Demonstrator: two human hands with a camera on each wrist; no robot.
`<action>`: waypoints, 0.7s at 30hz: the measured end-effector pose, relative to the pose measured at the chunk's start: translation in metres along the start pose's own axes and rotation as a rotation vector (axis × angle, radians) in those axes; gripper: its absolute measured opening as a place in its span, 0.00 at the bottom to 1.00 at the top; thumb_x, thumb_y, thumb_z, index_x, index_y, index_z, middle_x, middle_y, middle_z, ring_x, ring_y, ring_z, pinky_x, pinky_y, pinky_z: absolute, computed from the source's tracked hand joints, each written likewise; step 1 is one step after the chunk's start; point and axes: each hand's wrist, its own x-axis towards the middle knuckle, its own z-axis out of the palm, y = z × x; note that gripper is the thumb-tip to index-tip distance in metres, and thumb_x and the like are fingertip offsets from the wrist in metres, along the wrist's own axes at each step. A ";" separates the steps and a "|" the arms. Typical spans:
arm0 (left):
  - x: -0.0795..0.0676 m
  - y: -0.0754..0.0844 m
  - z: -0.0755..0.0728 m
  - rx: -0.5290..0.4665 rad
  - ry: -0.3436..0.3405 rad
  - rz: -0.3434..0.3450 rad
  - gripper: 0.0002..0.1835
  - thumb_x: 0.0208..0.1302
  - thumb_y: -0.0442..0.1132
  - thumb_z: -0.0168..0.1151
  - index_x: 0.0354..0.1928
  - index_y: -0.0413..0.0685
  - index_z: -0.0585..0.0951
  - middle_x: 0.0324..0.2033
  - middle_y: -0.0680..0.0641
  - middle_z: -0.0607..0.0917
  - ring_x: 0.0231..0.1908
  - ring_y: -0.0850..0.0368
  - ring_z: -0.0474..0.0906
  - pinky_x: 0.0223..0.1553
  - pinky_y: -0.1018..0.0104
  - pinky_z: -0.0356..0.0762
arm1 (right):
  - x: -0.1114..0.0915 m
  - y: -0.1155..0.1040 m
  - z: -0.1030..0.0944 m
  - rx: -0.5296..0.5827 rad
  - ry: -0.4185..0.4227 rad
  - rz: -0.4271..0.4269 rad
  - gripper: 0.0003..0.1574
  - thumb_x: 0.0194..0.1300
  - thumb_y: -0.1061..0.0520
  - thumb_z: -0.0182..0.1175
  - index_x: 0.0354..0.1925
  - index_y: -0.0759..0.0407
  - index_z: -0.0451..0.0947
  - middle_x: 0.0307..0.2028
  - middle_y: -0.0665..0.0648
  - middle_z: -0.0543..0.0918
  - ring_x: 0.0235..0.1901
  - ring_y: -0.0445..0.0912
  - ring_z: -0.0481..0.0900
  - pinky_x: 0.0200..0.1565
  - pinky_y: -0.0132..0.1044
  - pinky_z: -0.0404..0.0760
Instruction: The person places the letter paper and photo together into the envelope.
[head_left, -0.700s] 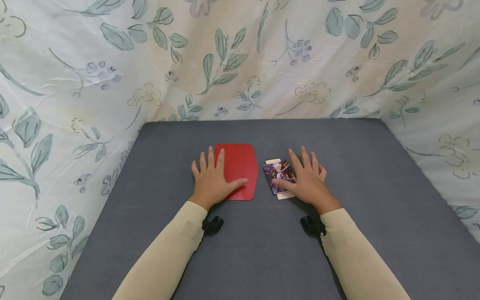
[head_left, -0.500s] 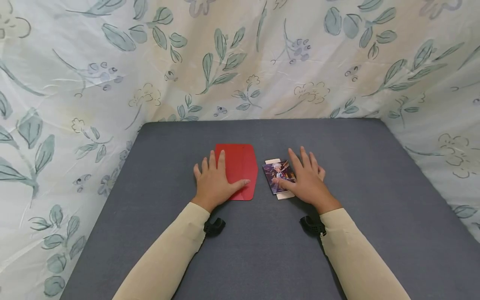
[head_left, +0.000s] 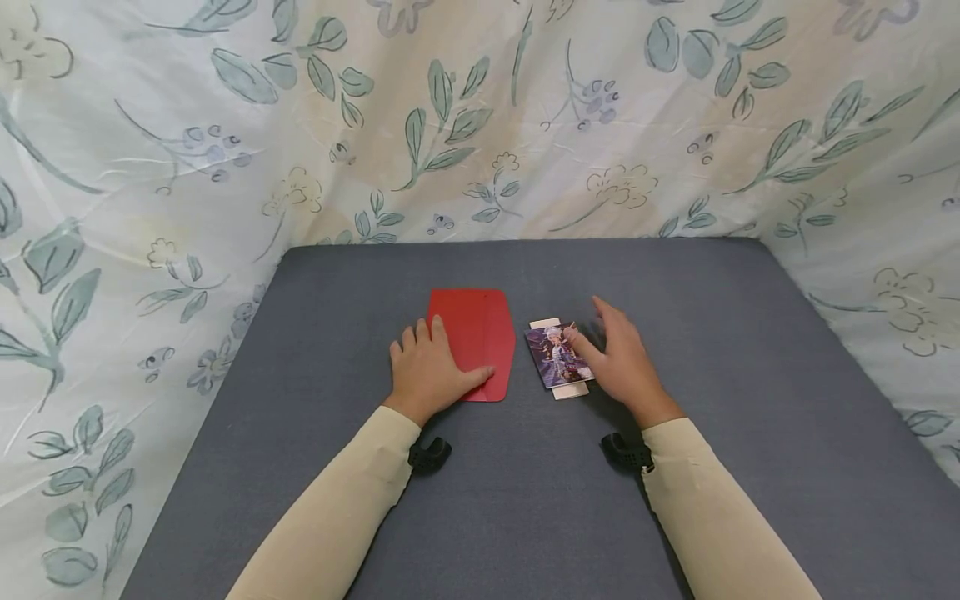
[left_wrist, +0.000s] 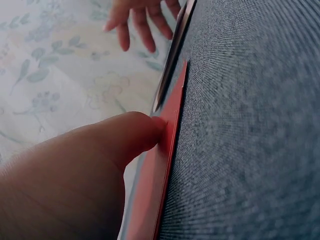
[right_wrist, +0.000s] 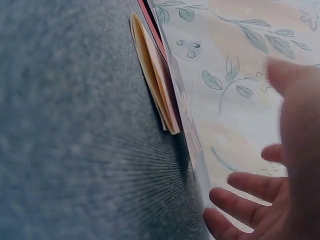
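A red envelope point(head_left: 483, 325) lies flat on the grey table, and my left hand point(head_left: 424, 373) rests over its left side. In the left wrist view my thumb tip touches the red surface point(left_wrist: 150, 190). To the right lies a small glossy card point(head_left: 553, 358) printed with a cartoon figure in a white hat. Folded cream paper point(right_wrist: 152, 75) sits beneath the card, its ends point(head_left: 572, 390) sticking out. My right hand point(head_left: 628, 371) hovers by the card's right edge, thumb over its upper right corner. Its fingers are extended and spread, gripping nothing.
The grey cloth table top point(head_left: 495, 517) spreads around both items. Behind and beside it hangs a leaf-patterned fabric point(head_left: 480, 142). Black camera mounts point(head_left: 430, 456) are strapped at both wrists, below the beige sleeves.
My right hand has turned and lifted, its thumb moving up off the card's middle so more of the picture shows. My left fingers have drawn back slightly toward me on the envelope.
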 end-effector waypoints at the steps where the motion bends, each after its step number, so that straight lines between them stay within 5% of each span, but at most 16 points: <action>1: 0.000 0.000 0.000 0.010 -0.003 0.004 0.65 0.58 0.77 0.67 0.81 0.32 0.63 0.74 0.28 0.69 0.71 0.32 0.66 0.67 0.32 0.64 | 0.000 0.000 0.000 0.042 0.008 0.020 0.54 0.82 0.32 0.56 0.86 0.62 0.53 0.77 0.72 0.66 0.72 0.70 0.69 0.67 0.72 0.67; 12: 0.002 -0.003 -0.001 -0.005 -0.025 0.038 0.57 0.62 0.68 0.63 0.79 0.28 0.66 0.76 0.27 0.67 0.73 0.31 0.65 0.70 0.34 0.64 | 0.000 -0.008 -0.004 0.306 0.052 0.243 0.50 0.83 0.27 0.48 0.78 0.67 0.68 0.64 0.70 0.83 0.58 0.64 0.82 0.55 0.56 0.77; 21: 0.002 -0.002 0.000 0.004 -0.011 0.024 0.57 0.60 0.67 0.65 0.79 0.30 0.66 0.76 0.28 0.68 0.69 0.32 0.67 0.65 0.34 0.66 | 0.001 -0.009 -0.008 0.423 0.000 0.306 0.48 0.83 0.30 0.53 0.75 0.68 0.70 0.63 0.69 0.84 0.59 0.62 0.79 0.60 0.53 0.73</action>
